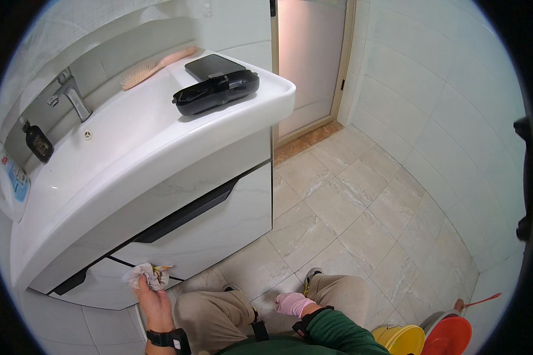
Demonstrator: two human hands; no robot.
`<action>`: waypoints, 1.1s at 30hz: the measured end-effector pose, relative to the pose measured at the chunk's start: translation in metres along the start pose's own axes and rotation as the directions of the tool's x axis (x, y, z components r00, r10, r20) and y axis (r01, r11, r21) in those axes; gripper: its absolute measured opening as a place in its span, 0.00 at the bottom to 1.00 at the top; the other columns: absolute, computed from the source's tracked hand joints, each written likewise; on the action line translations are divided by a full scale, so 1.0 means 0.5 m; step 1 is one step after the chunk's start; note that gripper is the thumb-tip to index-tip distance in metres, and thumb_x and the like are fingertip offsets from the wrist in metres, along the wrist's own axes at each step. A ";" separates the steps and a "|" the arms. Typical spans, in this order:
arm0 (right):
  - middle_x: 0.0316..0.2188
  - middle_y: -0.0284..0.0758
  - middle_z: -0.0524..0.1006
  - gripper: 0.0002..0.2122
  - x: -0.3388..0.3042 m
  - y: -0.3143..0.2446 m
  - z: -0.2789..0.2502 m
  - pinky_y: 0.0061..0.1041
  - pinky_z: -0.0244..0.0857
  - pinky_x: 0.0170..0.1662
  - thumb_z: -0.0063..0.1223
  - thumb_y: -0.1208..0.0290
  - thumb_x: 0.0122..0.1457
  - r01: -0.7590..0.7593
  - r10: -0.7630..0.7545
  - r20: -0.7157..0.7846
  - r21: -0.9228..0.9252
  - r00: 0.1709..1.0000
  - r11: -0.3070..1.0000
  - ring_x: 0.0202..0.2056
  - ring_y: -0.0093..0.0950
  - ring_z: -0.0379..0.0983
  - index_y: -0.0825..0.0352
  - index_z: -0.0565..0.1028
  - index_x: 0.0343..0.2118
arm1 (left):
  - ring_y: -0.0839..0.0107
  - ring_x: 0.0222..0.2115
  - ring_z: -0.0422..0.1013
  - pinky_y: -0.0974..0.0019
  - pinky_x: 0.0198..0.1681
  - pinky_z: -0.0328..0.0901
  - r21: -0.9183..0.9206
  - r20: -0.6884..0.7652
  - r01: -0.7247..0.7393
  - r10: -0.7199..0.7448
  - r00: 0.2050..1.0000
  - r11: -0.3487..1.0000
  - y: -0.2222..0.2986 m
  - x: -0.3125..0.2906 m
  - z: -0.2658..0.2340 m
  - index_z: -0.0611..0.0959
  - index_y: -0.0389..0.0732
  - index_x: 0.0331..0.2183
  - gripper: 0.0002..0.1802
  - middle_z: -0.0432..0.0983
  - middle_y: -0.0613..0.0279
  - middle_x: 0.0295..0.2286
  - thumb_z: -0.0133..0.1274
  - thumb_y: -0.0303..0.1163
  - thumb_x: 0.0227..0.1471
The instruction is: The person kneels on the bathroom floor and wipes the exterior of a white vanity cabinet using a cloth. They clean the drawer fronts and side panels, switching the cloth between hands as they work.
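Observation:
My left hand (154, 302), bare, pinches a crumpled white tissue (143, 275) with yellowish and dark bits at its right side. It is held in front of the lower drawers of the vanity cabinet (231, 210); whether the tissue touches the cabinet I cannot tell. My right hand (293, 303) wears a pink glove and hovers between my knees. Its fingers are curled in, and anything inside them is hidden. Above the cabinet is a white washbasin (142, 157).
On the basin are a black case (216, 93), a dark flat phone-like slab (216, 67), a pink hairbrush (154, 68), a tap (71, 97), a dark bottle (38, 143) and a white jug (9, 183). Yellow (405, 340) and red (453, 338) buckets stand at lower right. A door (311, 65) is at the back.

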State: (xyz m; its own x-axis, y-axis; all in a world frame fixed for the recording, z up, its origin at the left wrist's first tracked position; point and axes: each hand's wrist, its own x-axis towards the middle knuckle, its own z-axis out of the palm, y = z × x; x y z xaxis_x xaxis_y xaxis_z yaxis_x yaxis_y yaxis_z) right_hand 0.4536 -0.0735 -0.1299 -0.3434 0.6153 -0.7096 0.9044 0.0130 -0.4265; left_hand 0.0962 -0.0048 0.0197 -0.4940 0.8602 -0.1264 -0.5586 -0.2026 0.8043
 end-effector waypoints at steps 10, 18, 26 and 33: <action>0.45 0.44 0.77 0.19 0.008 0.016 0.011 0.39 0.66 0.49 0.52 0.58 0.54 0.007 -0.007 -0.020 0.000 1.000 1.000 0.48 0.43 0.72 0.64 0.75 0.46 | 0.66 0.40 0.73 0.58 0.42 0.71 0.027 -0.056 0.047 -0.045 0.997 0.999 -0.058 0.007 -0.029 0.73 0.44 0.44 0.11 0.75 0.62 0.41 0.43 0.27 0.58; 0.45 0.44 0.77 0.19 -0.002 0.013 0.003 0.39 0.66 0.49 0.53 0.58 0.54 -0.012 0.012 -0.004 0.005 1.000 1.000 0.48 0.44 0.72 0.65 0.75 0.46 | 0.64 0.39 0.74 0.57 0.45 0.71 -0.079 -0.171 0.194 -0.205 0.964 0.978 -0.101 0.049 -0.114 0.75 0.39 0.41 0.11 0.76 0.61 0.38 0.43 0.24 0.55; 0.44 0.45 0.77 0.19 0.003 0.013 0.006 0.39 0.66 0.49 0.52 0.60 0.53 -0.006 0.006 -0.020 0.008 1.000 1.000 0.47 0.44 0.73 0.65 0.75 0.45 | 0.59 0.38 0.75 0.54 0.44 0.71 -0.134 -0.206 0.317 -0.339 0.918 0.939 -0.144 0.102 -0.221 0.76 0.36 0.39 0.14 0.76 0.55 0.38 0.39 0.23 0.52; 0.44 0.45 0.77 0.19 -0.001 0.008 -0.001 0.39 0.67 0.49 0.52 0.60 0.53 0.021 -0.021 0.003 0.008 1.000 1.000 0.47 0.44 0.73 0.65 0.75 0.46 | 0.62 0.30 0.74 0.59 0.36 0.71 0.453 -0.177 0.143 -0.068 0.982 0.880 -0.092 0.237 -0.540 0.79 0.36 0.34 0.10 0.77 0.57 0.32 0.44 0.29 0.54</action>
State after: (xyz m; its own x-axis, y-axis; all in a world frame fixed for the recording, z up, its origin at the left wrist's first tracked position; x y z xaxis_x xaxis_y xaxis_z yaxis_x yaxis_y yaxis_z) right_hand 0.4576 -0.0734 -0.1308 -0.3636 0.6124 -0.7020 0.8949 0.0202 -0.4458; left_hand -0.1165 -0.0199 -0.1889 -0.5653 0.7753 -0.2815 -0.2599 0.1565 0.9529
